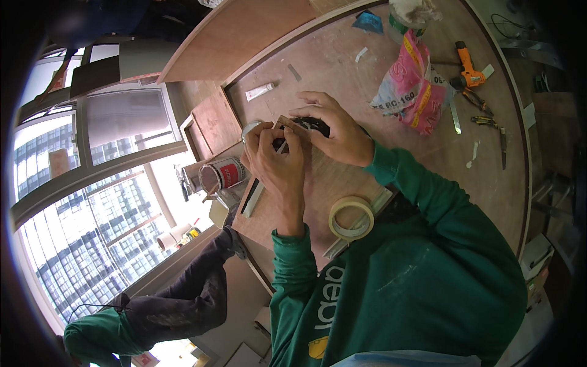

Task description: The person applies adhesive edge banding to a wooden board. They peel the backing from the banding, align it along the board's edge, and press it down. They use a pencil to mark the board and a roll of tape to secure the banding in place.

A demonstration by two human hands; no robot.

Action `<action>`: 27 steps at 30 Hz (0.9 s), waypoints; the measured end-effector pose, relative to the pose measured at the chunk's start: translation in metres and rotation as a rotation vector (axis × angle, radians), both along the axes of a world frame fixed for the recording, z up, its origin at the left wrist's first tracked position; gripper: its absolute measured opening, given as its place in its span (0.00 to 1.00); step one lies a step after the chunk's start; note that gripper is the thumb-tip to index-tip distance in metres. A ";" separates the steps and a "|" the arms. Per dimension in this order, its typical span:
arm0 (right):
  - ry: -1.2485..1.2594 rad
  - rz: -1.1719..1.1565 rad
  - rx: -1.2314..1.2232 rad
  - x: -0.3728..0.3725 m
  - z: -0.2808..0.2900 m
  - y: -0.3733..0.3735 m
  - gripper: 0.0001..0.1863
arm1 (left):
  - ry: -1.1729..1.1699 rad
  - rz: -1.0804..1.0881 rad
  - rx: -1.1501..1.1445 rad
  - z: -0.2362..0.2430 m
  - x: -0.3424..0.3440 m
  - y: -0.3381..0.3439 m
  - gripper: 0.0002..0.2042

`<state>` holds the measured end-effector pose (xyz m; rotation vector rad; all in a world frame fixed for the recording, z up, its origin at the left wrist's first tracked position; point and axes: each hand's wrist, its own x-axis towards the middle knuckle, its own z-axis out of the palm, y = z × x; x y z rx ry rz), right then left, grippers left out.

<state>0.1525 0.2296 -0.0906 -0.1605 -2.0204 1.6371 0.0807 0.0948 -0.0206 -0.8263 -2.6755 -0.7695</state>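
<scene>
My left hand [278, 162] is bent with its fingertips pressed together around a small brown wooden piece [292, 126]. My right hand [336, 128] meets the same piece from the other side, its thumb side against it and some fingers stretched out past it. Beneath the right palm lies a black object [315, 124], mostly covered, whose kind I cannot tell. Between the hands shows a thin pale strip [282, 147]. A roll of masking tape [351, 218] lies nearest my body, by a metal strip [383, 200].
Beside my left hand stands an open paint can [221, 175]. A white tube [260, 92] lies beyond. To the right are a pink and white plastic bag [413, 88], an orange cordless drill [468, 66] and pliers [476, 101]. Another person [165, 306] is bent over at lower left.
</scene>
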 end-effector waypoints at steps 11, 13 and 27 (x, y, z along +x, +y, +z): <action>0.072 0.342 0.077 -0.042 -0.008 0.039 0.15 | -0.052 -0.132 0.031 0.002 -0.005 -0.014 0.05; 0.108 0.336 0.120 -0.045 -0.008 0.042 0.13 | -0.061 -0.140 0.022 0.004 -0.004 -0.014 0.05; 0.171 0.325 0.387 -0.046 0.006 0.058 0.06 | -0.071 -0.180 0.000 0.005 -0.006 -0.018 0.08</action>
